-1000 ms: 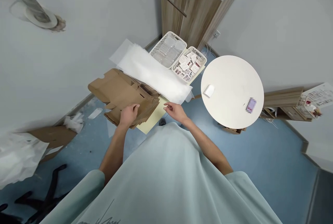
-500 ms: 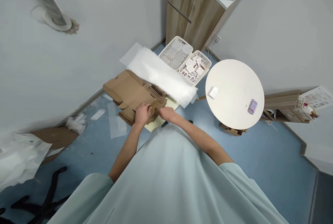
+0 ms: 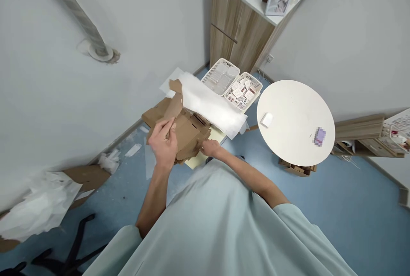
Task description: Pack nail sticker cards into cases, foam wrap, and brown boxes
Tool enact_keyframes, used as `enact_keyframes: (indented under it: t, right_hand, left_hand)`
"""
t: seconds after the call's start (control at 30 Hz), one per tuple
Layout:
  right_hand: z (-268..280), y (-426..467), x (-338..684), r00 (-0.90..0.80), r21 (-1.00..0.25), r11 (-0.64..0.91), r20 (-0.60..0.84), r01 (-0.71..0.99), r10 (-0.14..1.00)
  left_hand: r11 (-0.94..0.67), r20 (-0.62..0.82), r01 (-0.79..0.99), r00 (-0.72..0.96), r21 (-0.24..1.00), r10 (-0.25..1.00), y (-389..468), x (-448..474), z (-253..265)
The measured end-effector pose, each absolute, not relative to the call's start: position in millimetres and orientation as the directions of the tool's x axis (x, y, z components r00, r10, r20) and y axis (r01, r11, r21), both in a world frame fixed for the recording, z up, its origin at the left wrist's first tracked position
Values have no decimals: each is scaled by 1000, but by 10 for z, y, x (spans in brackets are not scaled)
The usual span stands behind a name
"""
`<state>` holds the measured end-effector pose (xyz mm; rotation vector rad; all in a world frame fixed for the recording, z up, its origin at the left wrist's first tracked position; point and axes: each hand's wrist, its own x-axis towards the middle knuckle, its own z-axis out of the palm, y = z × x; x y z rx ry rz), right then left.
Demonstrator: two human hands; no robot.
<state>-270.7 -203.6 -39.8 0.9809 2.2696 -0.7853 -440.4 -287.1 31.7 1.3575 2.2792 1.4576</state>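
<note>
The left hand (image 3: 164, 142) is pinching a raised cardboard flap (image 3: 174, 107) between thumb and fingers, its forearm slanting forward from the sleeve. The right hand (image 3: 210, 148) is curling at the near right edge of the stacked brown cardboard (image 3: 188, 133); whether it is gripping cannot be told. The stack is lying just beside the white sheets (image 3: 211, 103), partly under them. Compared with half a second earlier, the flap is now standing up instead of lying flat, and the left hand is lifting with it.
</note>
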Motion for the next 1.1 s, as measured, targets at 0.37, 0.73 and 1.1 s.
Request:
enact_keyframes:
  t: [0.37,0.73,1.1]
  right_hand:
    - [666,-1423,-1162,-235,-886,108,-1,452,972]
    - [601,-1181,839,345,-938,-69,56,339,937]
    - [-698,-658,3047,379,-895,-369,-260,252,888]
  left_hand:
    - [-482,633,662,15,574,774,-2087,-3600,573]
    - [-805,542,377,600,458,589,-1023,-1812,58]
    - [-710,221,388,767,587,602,-250,307,-1279]
